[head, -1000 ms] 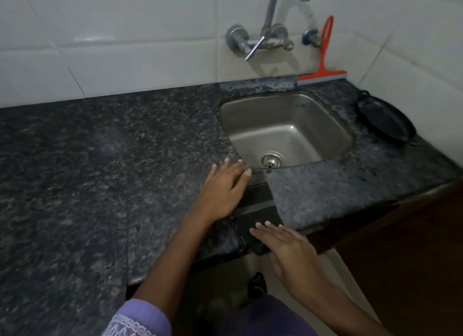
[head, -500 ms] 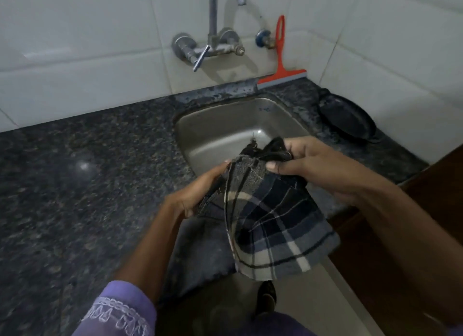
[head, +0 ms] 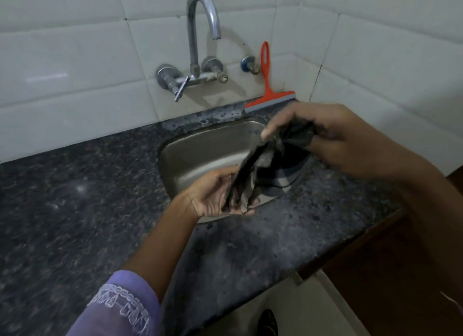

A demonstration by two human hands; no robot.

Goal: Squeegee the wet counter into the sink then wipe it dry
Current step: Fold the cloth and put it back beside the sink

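Gathering a dark checked cloth (head: 260, 175) over the sink (head: 200, 155), left hand (head: 215, 195) and right hand (head: 333, 137) both clamped on it, likely readying to wipe the counter (head: 100, 198) dry beside the sink.

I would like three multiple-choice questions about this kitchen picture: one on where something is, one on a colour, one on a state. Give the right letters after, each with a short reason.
1. Where is the squeegee?
A. in the sink
B. leaning on the wall tiles behind the sink
C. in the right hand

2. What colour is the squeegee?
A. orange-red
B. green
C. yellow

3. What is the state of the cloth?
A. spread flat on the counter
B. hanging on the tap
C. bunched, held between both hands above the sink

Answers:
1 B: it stands against the tiles behind the sink, right of the tap.
2 A: handle and head are orange-red.
3 C: the right hand pinches its top and the left hand holds its lower end.
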